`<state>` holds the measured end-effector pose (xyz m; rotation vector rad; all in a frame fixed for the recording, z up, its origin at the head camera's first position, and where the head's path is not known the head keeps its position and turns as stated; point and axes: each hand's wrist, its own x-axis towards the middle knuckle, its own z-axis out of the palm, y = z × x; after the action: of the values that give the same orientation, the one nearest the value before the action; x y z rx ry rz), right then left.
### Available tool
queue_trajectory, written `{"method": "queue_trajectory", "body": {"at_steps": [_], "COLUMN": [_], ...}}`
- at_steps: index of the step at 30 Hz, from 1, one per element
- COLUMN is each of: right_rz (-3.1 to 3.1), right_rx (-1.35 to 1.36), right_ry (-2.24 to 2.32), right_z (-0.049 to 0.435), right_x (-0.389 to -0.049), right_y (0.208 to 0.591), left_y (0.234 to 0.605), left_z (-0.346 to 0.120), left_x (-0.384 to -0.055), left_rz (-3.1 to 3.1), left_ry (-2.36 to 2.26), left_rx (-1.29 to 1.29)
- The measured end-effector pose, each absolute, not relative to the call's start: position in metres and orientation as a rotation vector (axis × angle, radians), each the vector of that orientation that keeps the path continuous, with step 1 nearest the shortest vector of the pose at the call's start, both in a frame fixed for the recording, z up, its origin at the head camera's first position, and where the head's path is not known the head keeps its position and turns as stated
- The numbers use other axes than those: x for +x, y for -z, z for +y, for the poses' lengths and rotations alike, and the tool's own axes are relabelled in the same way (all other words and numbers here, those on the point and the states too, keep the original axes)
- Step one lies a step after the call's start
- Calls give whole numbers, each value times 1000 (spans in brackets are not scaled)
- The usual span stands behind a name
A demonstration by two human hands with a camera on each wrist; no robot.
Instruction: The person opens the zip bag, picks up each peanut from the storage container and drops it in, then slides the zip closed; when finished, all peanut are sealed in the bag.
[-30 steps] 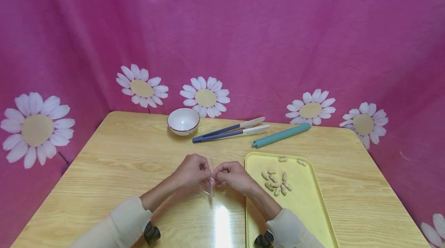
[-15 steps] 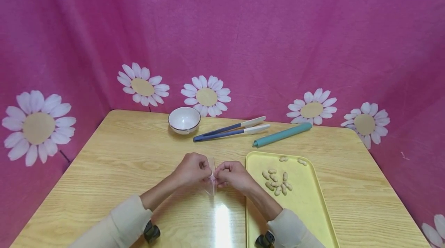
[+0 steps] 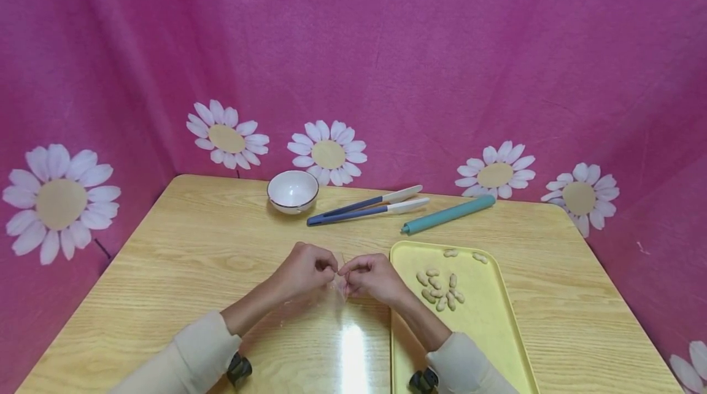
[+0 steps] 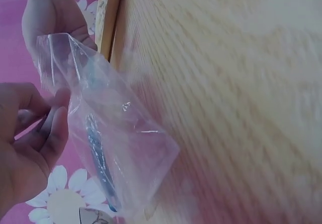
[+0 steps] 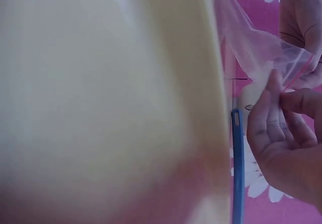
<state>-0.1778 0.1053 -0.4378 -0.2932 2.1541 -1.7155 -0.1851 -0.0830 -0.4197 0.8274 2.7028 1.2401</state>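
A clear plastic bag (image 4: 131, 148) hangs between my two hands over the table. In the right wrist view a thin red line runs along one edge of the bag (image 5: 246, 45). My left hand (image 3: 309, 267) pinches the bag between thumb and fingers. From the other side my right hand (image 3: 375, 277) pinches its edge, the fingertips of both hands almost meeting. The left wrist view shows the bag's film creased and slack below the fingers. Nothing is seen inside it. Right of my right hand, several unshelled peanuts (image 3: 436, 286) lie on a yellow tray (image 3: 480, 345).
At the table's back stands a white bowl (image 3: 293, 190) with a dark rim. Beside it lie blue tongs (image 3: 353, 213) with pale tips, spread apart. A teal rod-shaped thing (image 3: 450, 215) lies behind the tray. Flowered pink cloth (image 3: 386, 75) rises behind the table.
My right fingers have shifted slightly on the bag's edge, and the bag has changed shape between my hands. Bowl, tongs, tray and peanuts stay put.
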Motion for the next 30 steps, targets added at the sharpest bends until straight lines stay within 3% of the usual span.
{"method": "queue_trajectory", "body": {"at_steps": [8, 22, 30], "right_rz": [2453, 2607, 2614], "right_rx": [-394, -486, -527], "right_ry": [1490, 1328, 1283], "right_z": [107, 112, 118], "right_x": [-174, -172, -173], "right_y": [429, 418, 416], "left_y": [418, 399, 391], "left_z": [-87, -87, -91], "left_x": [-185, -183, -186], "left_rz": [2760, 2800, 2749], "left_ry": [-1177, -884, -873], "left_rx": [966, 841, 1103]}}
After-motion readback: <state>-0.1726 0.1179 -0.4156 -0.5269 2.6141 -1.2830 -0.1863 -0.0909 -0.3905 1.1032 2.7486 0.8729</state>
